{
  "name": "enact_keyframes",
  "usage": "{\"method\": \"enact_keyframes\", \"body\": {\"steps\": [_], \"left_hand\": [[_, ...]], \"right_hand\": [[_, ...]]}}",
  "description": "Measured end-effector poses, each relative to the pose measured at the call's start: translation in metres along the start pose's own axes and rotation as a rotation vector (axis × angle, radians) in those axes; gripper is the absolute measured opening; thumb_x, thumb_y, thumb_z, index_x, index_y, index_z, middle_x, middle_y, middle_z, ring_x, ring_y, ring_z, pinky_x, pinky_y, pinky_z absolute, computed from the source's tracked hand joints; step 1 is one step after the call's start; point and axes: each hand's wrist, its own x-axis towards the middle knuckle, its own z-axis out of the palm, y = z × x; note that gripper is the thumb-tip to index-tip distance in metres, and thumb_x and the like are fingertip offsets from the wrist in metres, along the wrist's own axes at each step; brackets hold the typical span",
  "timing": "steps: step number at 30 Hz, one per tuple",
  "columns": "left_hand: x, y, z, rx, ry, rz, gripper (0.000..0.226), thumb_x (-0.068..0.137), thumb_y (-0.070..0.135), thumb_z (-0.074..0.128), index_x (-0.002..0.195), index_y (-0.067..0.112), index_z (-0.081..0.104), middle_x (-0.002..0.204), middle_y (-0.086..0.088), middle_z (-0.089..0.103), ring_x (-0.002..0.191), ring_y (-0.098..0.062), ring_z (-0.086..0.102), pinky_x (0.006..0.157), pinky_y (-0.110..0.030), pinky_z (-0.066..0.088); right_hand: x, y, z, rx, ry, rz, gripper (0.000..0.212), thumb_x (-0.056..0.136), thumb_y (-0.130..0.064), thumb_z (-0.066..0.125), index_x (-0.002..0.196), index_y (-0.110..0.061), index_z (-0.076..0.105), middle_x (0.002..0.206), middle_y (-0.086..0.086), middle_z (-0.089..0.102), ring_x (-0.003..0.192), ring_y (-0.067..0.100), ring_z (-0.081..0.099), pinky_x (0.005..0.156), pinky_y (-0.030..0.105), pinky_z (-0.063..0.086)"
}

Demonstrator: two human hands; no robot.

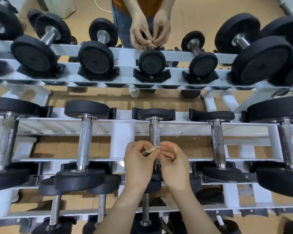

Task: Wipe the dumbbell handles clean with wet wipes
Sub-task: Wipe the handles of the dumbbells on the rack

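A small black dumbbell with a knurled steel handle (154, 132) lies on the top tier of a white rack (122, 129), straight ahead of me. Just in front of its near end, my left hand (139, 164) and my right hand (173, 166) together pinch a crumpled, soiled wet wipe (150, 149) between their fingertips. The wipe touches or sits just above the lower part of the handle. The near end of the handle and its near weight are hidden behind my hands.
Other dumbbells lie left (85, 141) and right (216, 141) on the same tier, more on a lower tier (145, 210). A mirror (193, 7) behind the rack reflects the dumbbells and a person's hands. The floor is brown.
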Motion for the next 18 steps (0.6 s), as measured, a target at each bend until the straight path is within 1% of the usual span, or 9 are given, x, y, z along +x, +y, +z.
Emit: {"method": "enact_keyframes", "body": {"steps": [2,4,6,7,9,10,13,16,18], "left_hand": [[0.002,0.001,0.0,0.048,0.007,0.043,0.028,0.079,0.008,0.076,0.069,0.031,0.063,0.089,0.007,0.059,0.081,0.003,0.058,0.074,-0.013,0.044],[0.014,0.008,0.001,0.073,0.045,0.089,0.033,0.081,0.005,0.072,0.067,0.032,0.061,0.085,0.008,0.06,0.08,0.005,0.056,0.071,-0.006,0.039],[0.036,0.019,0.006,0.018,0.129,0.081,0.026,0.082,0.01,0.072,0.069,0.03,0.062,0.083,0.009,0.062,0.079,0.0,0.058,0.071,-0.009,0.04],[0.046,0.023,0.009,-0.034,0.18,0.054,0.021,0.082,0.014,0.073,0.071,0.028,0.063,0.081,0.008,0.064,0.079,-0.004,0.059,0.072,-0.014,0.043],[0.057,0.028,0.017,-0.142,0.259,0.009,0.015,0.082,0.016,0.074,0.072,0.024,0.064,0.078,0.007,0.066,0.079,-0.012,0.061,0.072,-0.022,0.047],[0.057,0.027,0.02,-0.145,0.267,0.006,0.013,0.082,0.016,0.073,0.074,0.023,0.066,0.078,0.008,0.067,0.079,-0.013,0.062,0.073,-0.022,0.048],[0.044,0.018,0.021,-0.047,0.177,-0.001,0.008,0.087,0.019,0.069,0.083,0.024,0.073,0.083,0.01,0.069,0.081,-0.007,0.063,0.076,-0.02,0.048],[0.035,0.004,0.009,0.084,0.094,-0.022,0.018,0.088,0.015,0.067,0.075,0.027,0.068,0.073,0.014,0.067,0.076,-0.008,0.063,0.072,-0.018,0.045],[0.025,-0.006,-0.003,0.186,-0.021,-0.052,0.024,0.086,0.009,0.068,0.071,0.028,0.065,0.068,0.017,0.064,0.071,-0.004,0.061,0.064,-0.007,0.04]], "right_hand": [[-0.003,0.008,0.009,-0.156,0.078,-0.118,0.037,0.086,0.005,0.057,0.094,-0.031,0.063,0.101,-0.008,0.059,0.092,0.004,0.06,0.082,0.022,0.051],[-0.003,0.011,0.016,-0.225,0.147,-0.135,0.026,0.09,-0.004,0.058,0.1,-0.027,0.065,0.105,-0.009,0.053,0.092,0.004,0.057,0.08,0.019,0.048],[0.001,0.011,0.018,-0.24,0.159,-0.079,0.022,0.092,-0.013,0.057,0.109,-0.026,0.062,0.112,-0.009,0.048,0.093,0.002,0.055,0.079,0.013,0.046],[0.003,0.013,0.019,-0.26,0.134,-0.069,0.023,0.093,-0.016,0.056,0.112,-0.028,0.059,0.114,-0.01,0.046,0.094,0.001,0.053,0.08,0.015,0.046],[0.003,0.016,0.02,-0.328,0.082,-0.085,0.026,0.092,-0.017,0.056,0.115,-0.029,0.055,0.116,-0.012,0.044,0.095,-0.001,0.051,0.083,0.018,0.045],[0.004,0.017,0.019,-0.337,0.074,-0.093,0.028,0.092,-0.015,0.055,0.116,-0.029,0.055,0.115,-0.012,0.044,0.094,-0.001,0.051,0.083,0.016,0.044],[0.004,0.018,0.016,-0.298,0.08,-0.106,0.027,0.092,-0.013,0.053,0.115,-0.028,0.056,0.112,-0.011,0.046,0.093,-0.006,0.05,0.075,0.006,0.039],[0.004,0.019,0.016,-0.282,0.078,-0.134,0.024,0.095,-0.015,0.049,0.114,-0.029,0.055,0.109,-0.01,0.045,0.092,-0.004,0.05,0.074,0.011,0.039],[0.003,0.02,0.016,-0.271,0.076,-0.143,0.024,0.096,-0.015,0.047,0.114,-0.029,0.054,0.109,-0.01,0.046,0.092,-0.002,0.05,0.074,0.015,0.041]]}}
